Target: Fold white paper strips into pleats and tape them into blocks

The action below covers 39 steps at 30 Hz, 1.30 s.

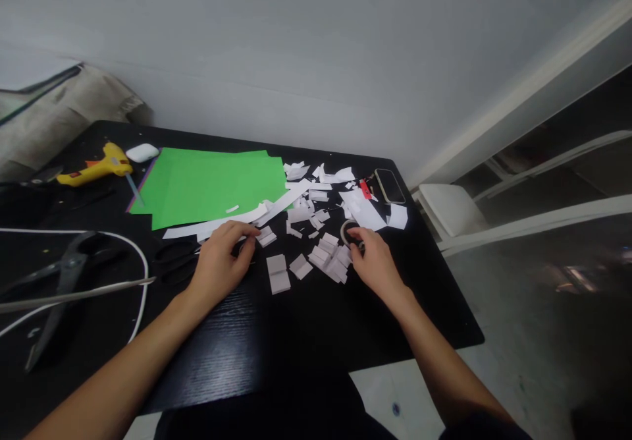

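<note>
Right hand (375, 262) fingers grasp a tape roll (347, 228); left hand (222, 262) fingers rest released on a paper strip (197, 230), folded paper pieces (326, 259) between them on the desk (296, 334).

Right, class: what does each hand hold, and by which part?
Right hand: tape roll, fingers pinching its near rim. Left hand: nothing clearly held, fingertips by a folded paper piece.
</note>
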Motion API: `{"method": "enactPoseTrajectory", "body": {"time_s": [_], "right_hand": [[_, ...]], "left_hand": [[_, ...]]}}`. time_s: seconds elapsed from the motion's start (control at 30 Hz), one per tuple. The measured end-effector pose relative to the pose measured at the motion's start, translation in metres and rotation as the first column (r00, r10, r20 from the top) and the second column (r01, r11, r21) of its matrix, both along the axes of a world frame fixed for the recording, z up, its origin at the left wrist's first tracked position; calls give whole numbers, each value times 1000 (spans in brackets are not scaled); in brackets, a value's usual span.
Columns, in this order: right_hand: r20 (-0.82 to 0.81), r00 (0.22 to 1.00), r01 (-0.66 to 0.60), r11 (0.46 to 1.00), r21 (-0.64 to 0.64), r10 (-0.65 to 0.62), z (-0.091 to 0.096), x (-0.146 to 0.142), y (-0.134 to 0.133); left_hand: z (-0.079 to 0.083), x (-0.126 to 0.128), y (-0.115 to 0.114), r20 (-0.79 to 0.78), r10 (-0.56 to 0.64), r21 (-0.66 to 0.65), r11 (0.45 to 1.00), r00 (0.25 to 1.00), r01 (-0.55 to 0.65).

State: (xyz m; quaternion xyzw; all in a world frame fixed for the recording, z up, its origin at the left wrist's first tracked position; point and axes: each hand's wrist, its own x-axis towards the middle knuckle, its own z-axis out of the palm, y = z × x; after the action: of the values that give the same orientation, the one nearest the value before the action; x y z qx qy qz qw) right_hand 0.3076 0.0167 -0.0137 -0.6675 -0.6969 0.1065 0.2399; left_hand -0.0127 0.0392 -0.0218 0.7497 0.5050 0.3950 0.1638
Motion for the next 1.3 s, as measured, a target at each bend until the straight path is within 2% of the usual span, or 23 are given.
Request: {"method": "enactPoseTrajectory", "body": {"time_s": [0.1,0.2,0.3,0.37,0.43,0.5,0.57,0.63,0.73,0.9,1.07,1.2,1.3], "right_hand": [[101,995,4,995,-96,5,-5,4,3],[107,994,16,995,-103,-4,-4,3,3],[-1,1000,18,999,-41,-18,6,6,4],[-190,981,24,1000,-8,-25,16,11,6],[-438,897,53,998,-41,-65,29,14,9],[-644,758,75,994,-77,-107,41,14,11],[-772,631,79,996,-34,-76,51,9,12],[-832,555,6,1000,4,0,58,0,12],[-854,512,-113,993,37,90,62,-15,11],[-845,503,-273,961,46,183,57,-33,12],[-860,469,-350,936,29,202,55,-43,13],[-853,472,-401,916,17,223,53,-51,12],[-840,478,-455,891,13,257,51,-57,13]], "left_hand": [[0,1,0,-3,-8,-18,1000,1000,8],[1,0,0,-13,-5,-29,1000,1000,5],[1,-1,0,-11,1,-13,1000,1000,-2],[1,-2,1,-4,7,-2,1000,1000,-7],[1,-2,1,-2,13,-12,1000,1000,-13],[3,-3,1,-3,23,-66,998,1000,-23],[9,-6,2,-17,30,-160,987,999,-32],[18,-11,4,-53,16,-252,967,998,-29],[34,-25,5,-181,-37,-353,935,983,-29],[46,-51,-6,-506,-71,-419,891,860,-173],[37,-84,-17,-631,25,-270,930,775,-249],[21,-110,-16,-653,-79,-370,902,754,-225],[14,-119,-12,-648,-126,-398,897,751,-192]]}}
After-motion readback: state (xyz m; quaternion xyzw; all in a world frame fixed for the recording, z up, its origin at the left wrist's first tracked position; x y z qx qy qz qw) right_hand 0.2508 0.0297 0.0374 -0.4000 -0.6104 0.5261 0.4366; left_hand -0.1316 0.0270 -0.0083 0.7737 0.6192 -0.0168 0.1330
